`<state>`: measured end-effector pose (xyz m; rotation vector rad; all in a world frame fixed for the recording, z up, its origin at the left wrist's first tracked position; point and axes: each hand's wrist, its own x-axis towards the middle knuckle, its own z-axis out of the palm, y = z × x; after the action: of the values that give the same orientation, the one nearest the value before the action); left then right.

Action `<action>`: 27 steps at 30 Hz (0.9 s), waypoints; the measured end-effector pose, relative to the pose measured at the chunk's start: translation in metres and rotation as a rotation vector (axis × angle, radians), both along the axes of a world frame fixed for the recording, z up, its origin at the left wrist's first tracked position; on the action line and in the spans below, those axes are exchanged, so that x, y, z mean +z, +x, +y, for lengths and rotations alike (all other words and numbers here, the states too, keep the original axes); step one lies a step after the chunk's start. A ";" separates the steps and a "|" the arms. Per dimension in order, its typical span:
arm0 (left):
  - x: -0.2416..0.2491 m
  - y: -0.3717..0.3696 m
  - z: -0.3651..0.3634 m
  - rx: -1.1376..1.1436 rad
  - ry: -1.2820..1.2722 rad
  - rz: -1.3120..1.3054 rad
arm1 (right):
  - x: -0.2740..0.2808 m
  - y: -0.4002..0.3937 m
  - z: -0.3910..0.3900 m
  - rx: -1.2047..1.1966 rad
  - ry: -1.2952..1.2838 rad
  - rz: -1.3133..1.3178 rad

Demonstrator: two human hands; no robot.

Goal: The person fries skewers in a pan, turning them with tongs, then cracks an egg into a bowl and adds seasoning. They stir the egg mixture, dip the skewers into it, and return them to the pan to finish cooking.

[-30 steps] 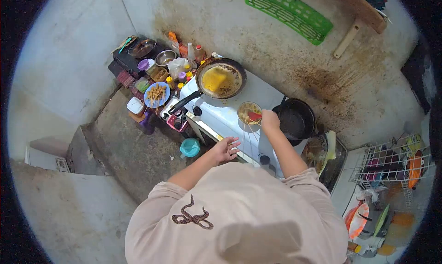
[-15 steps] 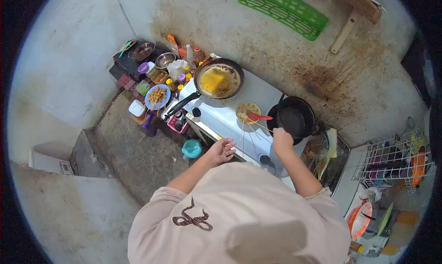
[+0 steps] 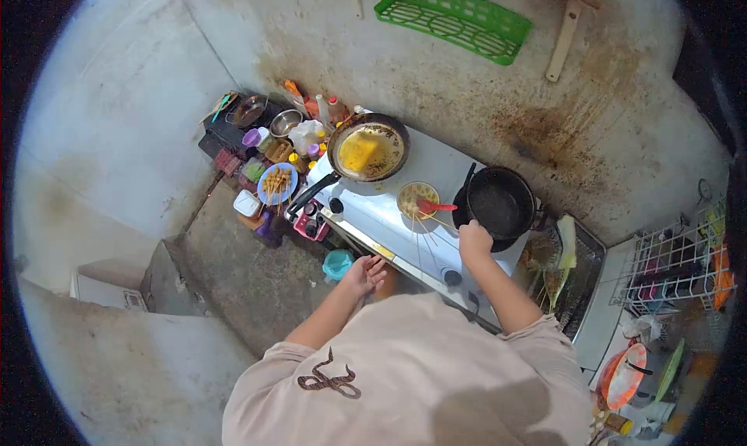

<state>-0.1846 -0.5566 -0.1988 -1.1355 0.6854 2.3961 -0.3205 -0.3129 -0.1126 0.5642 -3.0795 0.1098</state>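
Note:
My right hand (image 3: 474,240) is closed around the end of a thin wooden skewer (image 3: 444,224), which reaches left into a small bowl (image 3: 401,208) on the white stove. Pale batter-like food fills the bowl, and a red-handled spoon (image 3: 437,206) and other skewers rest in it. What is on the tip of the held skewer is hidden in the bowl. Just below the stove's front edge, my left hand (image 3: 366,275) is open, palm up, holding nothing. Behind the bowl, a frying pan (image 3: 393,156) contains a yellow piece of food (image 3: 359,152) in oil.
A dark, deep pot (image 3: 500,205) stands on the stove right beside my right hand. The frying pan's handle (image 3: 313,194) juts over the front left edge. Left of the stove are a plate of skewered food (image 3: 278,183) and several bottles. A wire rack (image 3: 669,259) is at right.
The camera view has shifted slightly. My left hand has moved lower and left, away from the stove edge. My right hand keeps holding the skewer by the bowl.

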 end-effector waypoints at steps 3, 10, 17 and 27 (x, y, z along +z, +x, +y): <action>0.000 0.002 0.004 0.051 -0.012 -0.033 | -0.005 0.001 0.009 -0.030 -0.094 -0.064; -0.016 0.016 0.007 0.072 -0.039 -0.066 | -0.015 0.017 0.027 -0.272 -0.595 -0.204; -0.016 0.021 -0.022 0.065 -0.058 -0.061 | 0.055 0.041 0.013 -0.239 -0.746 -0.166; 0.000 0.058 -0.113 0.128 0.084 -0.033 | 0.045 -0.043 -0.169 -0.100 -0.227 0.062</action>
<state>-0.1266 -0.6696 -0.1984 -1.2145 0.5102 2.4803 -0.3631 -0.4822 -0.0674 0.3954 -2.9714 0.4254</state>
